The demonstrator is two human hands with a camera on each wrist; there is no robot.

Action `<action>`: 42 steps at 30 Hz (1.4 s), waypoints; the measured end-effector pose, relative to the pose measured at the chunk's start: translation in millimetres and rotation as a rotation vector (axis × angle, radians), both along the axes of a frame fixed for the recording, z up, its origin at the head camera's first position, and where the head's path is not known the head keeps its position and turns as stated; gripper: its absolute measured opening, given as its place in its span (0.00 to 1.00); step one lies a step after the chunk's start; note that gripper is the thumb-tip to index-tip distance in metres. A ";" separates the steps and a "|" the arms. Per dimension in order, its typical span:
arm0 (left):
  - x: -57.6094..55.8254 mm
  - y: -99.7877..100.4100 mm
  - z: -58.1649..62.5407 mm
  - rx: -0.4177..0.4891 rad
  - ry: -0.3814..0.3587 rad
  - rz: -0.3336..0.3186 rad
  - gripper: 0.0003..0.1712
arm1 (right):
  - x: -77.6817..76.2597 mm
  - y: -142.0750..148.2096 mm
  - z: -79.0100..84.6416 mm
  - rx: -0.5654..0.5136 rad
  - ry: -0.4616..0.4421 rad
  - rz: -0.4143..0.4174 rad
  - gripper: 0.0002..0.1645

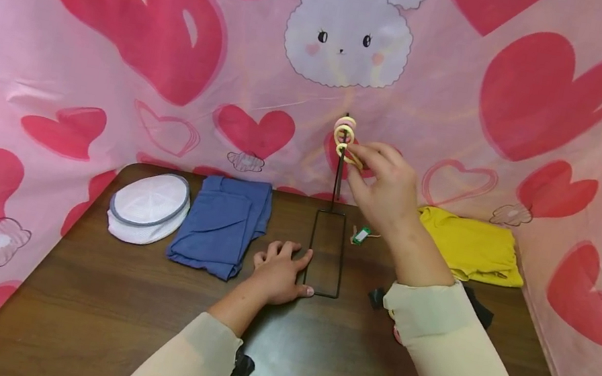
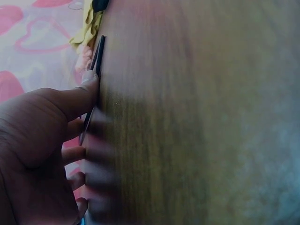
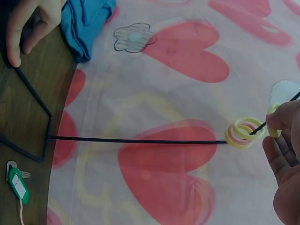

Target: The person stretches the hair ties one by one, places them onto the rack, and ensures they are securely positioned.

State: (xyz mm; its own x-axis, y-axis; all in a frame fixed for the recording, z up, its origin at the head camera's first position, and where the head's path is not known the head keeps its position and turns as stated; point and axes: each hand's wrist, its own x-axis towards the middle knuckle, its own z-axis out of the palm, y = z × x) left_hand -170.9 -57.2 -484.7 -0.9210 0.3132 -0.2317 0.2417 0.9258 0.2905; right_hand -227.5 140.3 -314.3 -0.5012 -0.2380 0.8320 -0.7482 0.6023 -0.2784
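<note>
By the stand (image 3: 136, 140), the right hand (image 1: 391, 190) pinches a ring (image 3: 271, 111).

Stand (image 3: 136, 139): I see thin black wire, upright, its flat rectangular base near the surface's (image 1: 300, 363) far edge.
Hung rings (image 3: 232, 136): yellow and pink, clustered on the upper wire.
Pinched ring (image 3: 272, 133): yellow, in the right fingers (image 3: 285, 114), beside that cluster.
</note>
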 end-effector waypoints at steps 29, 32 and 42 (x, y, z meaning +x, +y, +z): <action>-1.8 0.6 -3.9 -0.008 0.007 0.006 0.50 | -19.0 -4.5 -17.1 -0.106 -0.010 -0.044 0.18; -1.0 0.5 -3.2 -0.006 0.006 0.007 0.50 | -15.8 -1.3 -20.2 -0.110 -0.016 -0.031 0.17; 0.7 1.1 -2.6 0.000 -0.002 0.013 0.49 | 7.6 19.6 -39.8 -0.091 -0.048 -0.022 0.19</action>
